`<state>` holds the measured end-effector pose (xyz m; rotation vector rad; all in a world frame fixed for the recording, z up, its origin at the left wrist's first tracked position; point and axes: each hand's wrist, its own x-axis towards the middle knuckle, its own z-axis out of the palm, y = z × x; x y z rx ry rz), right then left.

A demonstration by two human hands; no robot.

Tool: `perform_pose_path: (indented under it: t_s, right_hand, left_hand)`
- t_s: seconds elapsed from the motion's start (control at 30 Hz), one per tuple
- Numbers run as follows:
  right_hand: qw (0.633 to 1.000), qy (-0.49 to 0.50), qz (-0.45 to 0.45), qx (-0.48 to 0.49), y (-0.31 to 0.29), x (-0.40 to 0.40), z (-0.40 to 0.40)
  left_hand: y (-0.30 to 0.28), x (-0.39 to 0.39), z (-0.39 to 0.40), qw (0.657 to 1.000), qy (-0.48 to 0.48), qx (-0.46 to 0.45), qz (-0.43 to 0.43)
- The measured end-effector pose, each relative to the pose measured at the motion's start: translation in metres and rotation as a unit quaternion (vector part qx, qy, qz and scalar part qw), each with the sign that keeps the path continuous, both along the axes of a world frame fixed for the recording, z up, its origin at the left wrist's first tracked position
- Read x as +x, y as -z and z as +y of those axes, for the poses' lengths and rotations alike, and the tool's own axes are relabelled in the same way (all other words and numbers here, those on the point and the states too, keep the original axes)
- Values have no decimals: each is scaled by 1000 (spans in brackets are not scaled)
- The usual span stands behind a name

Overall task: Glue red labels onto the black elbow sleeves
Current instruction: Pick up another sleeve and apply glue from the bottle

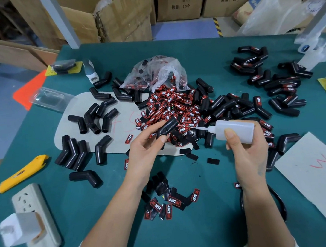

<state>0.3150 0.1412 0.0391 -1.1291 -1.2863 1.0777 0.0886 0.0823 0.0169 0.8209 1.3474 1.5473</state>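
My left hand (147,146) grips a black elbow sleeve (167,127) above the middle of the table. My right hand (247,150) holds a white glue bottle (235,130) on its side, its thin nozzle pointing left toward the sleeve's end. A heap of red labels (173,107) lies just beyond, spilling from a clear plastic bag (158,73). Several bare sleeves (93,119) lie at the left on a grey mat. Sleeves with labels on them (284,88) are piled at the right. A few loose labels (172,202) lie between my forearms.
A yellow utility knife (21,173) and a white power strip (36,221) with a plugged charger sit at the left edge. White card (316,171) with red marks lies at the right. Cardboard boxes (122,17) stand behind the green table (205,227).
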Motion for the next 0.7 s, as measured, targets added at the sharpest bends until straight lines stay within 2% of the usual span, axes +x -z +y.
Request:
perform_pose_path:
  t_s: [0.7]
  right_hand:
    - [1000,-16,-12,2,0,-1,-2]
  left_hand:
    - [4,-1,-1,1000,15,-4,27]
